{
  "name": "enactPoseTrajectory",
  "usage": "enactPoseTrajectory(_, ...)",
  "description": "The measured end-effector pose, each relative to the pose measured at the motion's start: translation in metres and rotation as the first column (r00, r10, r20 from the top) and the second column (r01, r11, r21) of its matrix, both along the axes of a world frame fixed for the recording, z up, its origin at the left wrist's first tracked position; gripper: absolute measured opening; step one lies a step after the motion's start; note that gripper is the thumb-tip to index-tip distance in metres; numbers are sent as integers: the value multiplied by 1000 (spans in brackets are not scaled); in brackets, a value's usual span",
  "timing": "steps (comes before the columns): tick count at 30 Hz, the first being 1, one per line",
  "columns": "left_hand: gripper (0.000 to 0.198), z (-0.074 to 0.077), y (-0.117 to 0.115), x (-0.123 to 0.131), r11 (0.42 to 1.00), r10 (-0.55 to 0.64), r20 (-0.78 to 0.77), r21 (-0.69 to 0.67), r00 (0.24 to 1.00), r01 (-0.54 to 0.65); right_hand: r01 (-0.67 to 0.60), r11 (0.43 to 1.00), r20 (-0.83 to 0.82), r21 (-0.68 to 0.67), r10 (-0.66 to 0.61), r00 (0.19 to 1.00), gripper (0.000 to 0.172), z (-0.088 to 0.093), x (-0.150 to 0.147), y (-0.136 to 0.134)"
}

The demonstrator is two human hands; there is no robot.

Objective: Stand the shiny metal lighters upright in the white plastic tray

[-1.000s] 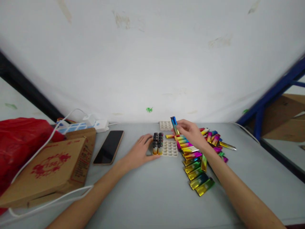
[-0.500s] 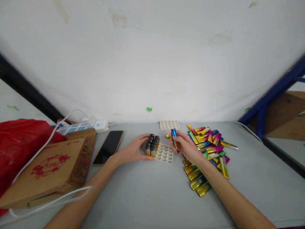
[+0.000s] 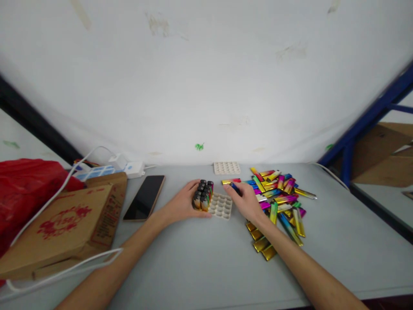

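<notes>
On the left part of a pale tray (image 3: 222,206) with rows of round hollows, several lighters (image 3: 202,196) with black tops and shiny colored bodies stand upright, close together. My left hand (image 3: 183,200) curves around this group, fingers at the back and thumb along the tray's front edge. Just right of the tray, my right hand (image 3: 247,200) is closed on a single lighter (image 3: 235,188); its dark blue end sticks out and the rest is hidden by the fingers. A loose pile of metallic, multicolored lighters (image 3: 284,200) spreads beside and behind that hand.
A second pale tray (image 3: 226,167) lies by the wall. On the left are a phone (image 3: 144,198), a cardboard box (image 3: 64,224), a red plastic bag (image 3: 35,185) and a white power strip (image 3: 134,168). A white cable (image 3: 71,269) crosses above my left forearm.
My right hand has turned over, knuckles up, so the lighter in it shows mainly its dark end. My left hand stays around the standing lighters. The whole view has shifted slightly.
</notes>
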State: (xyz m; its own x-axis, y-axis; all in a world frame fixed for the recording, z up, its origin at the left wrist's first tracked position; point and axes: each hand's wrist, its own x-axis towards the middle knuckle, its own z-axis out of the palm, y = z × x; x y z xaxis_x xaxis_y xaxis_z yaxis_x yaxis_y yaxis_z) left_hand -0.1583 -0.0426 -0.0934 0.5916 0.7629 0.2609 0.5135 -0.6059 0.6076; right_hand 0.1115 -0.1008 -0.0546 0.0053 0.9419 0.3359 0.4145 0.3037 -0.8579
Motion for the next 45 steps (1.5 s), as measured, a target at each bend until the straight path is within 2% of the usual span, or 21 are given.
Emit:
enactPoseTrajectory(4, 110, -3, 2, -3, 1000, -22, 16, 11, 1000, 22, 58, 998, 79, 26, -60, 995, 52, -4, 2, -2)
enactPoseTrajectory(10, 113, 0, -1, -2, 999, -29, 24, -34, 999, 29, 56, 998, 48, 6, -56, 997, 43, -5, 0, -4)
enactPoseTrajectory(15, 110, 1, -2, -1, 999, -38, 27, -38, 999, 39, 40, 999, 73, 16, -41, 996, 42, -5, 1, -3)
enactPoseTrajectory(20, 110, 1, -2, -1, 998, -41, 26, -36, 999, 42, 35, 999, 100, 13, -36, 994, 48, -7, 2, -4)
enactPoseTrajectory(23, 112, 1, -2, -1, 999, -38, 26, -36, 999, 39, -11, 1000, 50, -13, 11, 999, 46, -8, 2, -5)
enactPoseTrajectory(26, 111, 2, -2, 0, 998, -46, 28, -41, 999, 47, -113, 990, -55, -83, 109, 993, 43, -10, 1, -3)
enactPoseTrajectory(28, 110, 3, -2, 0, 998, -48, 26, -46, 998, 50, -150, 986, -71, -67, 145, 987, 43, -10, 2, -2)
enactPoseTrajectory(32, 111, 3, -3, 0, 996, -49, 38, -66, 998, 51, -52, 993, 169, 109, 33, 985, 41, -6, 6, -2)
enactPoseTrajectory(34, 112, 3, -3, 0, 996, -45, 39, -77, 998, 48, -46, 994, 265, 95, 20, 964, 43, -3, 9, -3)
enactPoseTrajectory(38, 112, 2, -3, 1, 998, -24, 23, -55, 999, 25, -78, 997, 321, -1, 74, 944, 43, -7, 9, -2)
enactPoseTrajectory(45, 112, 4, -4, 2, 996, -36, 32, -77, 999, 38, -113, 989, 549, 92, 44, 834, 22, -25, 9, 4)
